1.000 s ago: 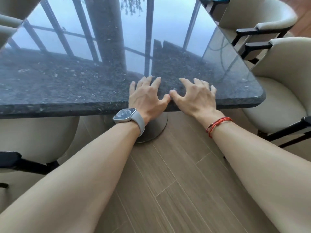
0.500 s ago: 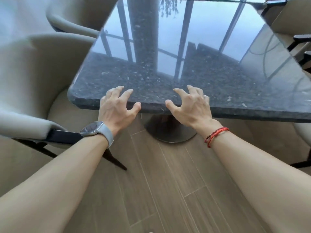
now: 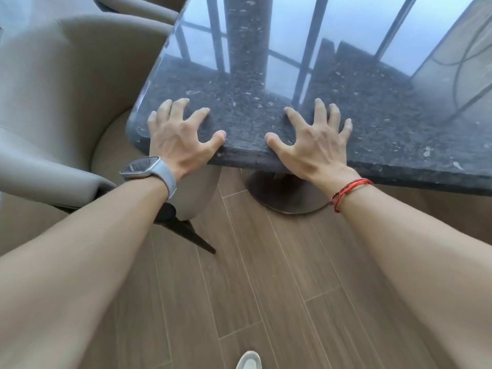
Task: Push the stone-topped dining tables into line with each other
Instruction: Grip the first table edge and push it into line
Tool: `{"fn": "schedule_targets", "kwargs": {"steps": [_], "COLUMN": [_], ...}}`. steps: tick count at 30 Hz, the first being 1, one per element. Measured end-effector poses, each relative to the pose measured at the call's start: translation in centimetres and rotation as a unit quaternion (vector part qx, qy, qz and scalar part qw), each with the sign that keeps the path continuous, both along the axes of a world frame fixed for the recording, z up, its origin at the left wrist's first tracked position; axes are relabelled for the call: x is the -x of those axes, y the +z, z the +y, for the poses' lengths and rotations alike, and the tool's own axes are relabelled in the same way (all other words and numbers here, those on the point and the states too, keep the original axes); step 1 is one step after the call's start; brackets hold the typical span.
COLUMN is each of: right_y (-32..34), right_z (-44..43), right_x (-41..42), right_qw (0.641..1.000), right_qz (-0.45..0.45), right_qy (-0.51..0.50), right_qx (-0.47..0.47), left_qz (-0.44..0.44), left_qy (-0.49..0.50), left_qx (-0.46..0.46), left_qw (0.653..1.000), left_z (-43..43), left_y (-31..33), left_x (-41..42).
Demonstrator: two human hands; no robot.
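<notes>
Head view: your left grip (image 3: 181,139) and right grip (image 3: 311,147) press wide-spread on the stone tabletop (image 3: 245,113); push evenly, minding the armchair (image 3: 66,89) beside your left grip.

**Dark Flecked Stone, Beige Seat, Brown Planks**

The table (image 3: 359,134) at twelve o'clock is charcoal-black stone flecked with pale chips. Its gloss mirrors pale blue panes crossed by dark bars. Its base (image 3: 290,199) is dull silver-grey. The chair (image 3: 66,89) at ten o'clock is plain beige, with black legs (image 3: 198,239). The floor (image 3: 266,288) at six o'clock is brown wood-grain planks with thin pale seams. The watch (image 3: 145,167) at nine o'clock has a light grey band and dark face. The bracelet (image 3: 348,189) at three o'clock is red. The shoe (image 3: 249,360) at six o'clock is off-white.
</notes>
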State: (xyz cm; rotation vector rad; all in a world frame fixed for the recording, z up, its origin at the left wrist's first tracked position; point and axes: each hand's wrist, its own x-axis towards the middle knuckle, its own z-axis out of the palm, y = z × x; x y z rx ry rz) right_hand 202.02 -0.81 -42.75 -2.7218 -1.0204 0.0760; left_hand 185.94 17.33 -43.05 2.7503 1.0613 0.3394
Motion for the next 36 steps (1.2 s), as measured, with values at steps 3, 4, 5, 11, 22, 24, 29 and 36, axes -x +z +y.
{"fn": "schedule_targets", "kwargs": {"steps": [3, 4, 5, 11, 22, 24, 29, 36], "right_y": [-0.6, -0.7, -0.8, -0.9, -1.7, -1.9, -1.9, -1.7], "right_z": [0.1, 0.2, 0.2, 0.0, 0.2, 0.3, 0.5, 0.6], "right_x": [-0.1, -0.1, -0.1, -0.1, 0.5, 0.7, 0.8, 0.7], "right_qw": [1.0, 0.999, 0.999, 0.999, 0.998, 0.996, 0.995, 0.996], "right_qz": [-0.009, -0.011, -0.013, -0.006, -0.061, -0.079, -0.092, -0.078], "right_qy": [-0.005, -0.006, -0.006, -0.002, -0.03, -0.038, -0.042, -0.04], "right_qx": [0.029, 0.032, 0.034, 0.051, 0.012, 0.001, -0.001, 0.0], "left_qz": [0.012, 0.017, 0.024, 0.047, 0.041, 0.027, 0.028, 0.038], "left_qy": [-0.008, -0.01, -0.011, -0.012, -0.027, -0.022, -0.026, -0.027], "left_qx": [0.012, 0.01, 0.003, -0.06, -0.048, -0.06, -0.067, -0.065], "left_qw": [1.0, 1.0, 1.0, 0.997, 0.998, 0.998, 0.997, 0.997], "left_z": [0.3, 0.3, 0.3, 0.5, 0.9, 1.0, 1.0, 1.0], "left_y": [-0.8, -1.0, -1.3, -1.6, -2.1, -2.4, -2.5, -2.4], "left_x": [-1.0, -1.3, -1.4, -1.9, -1.9, -1.9, -1.9, -1.9]}}
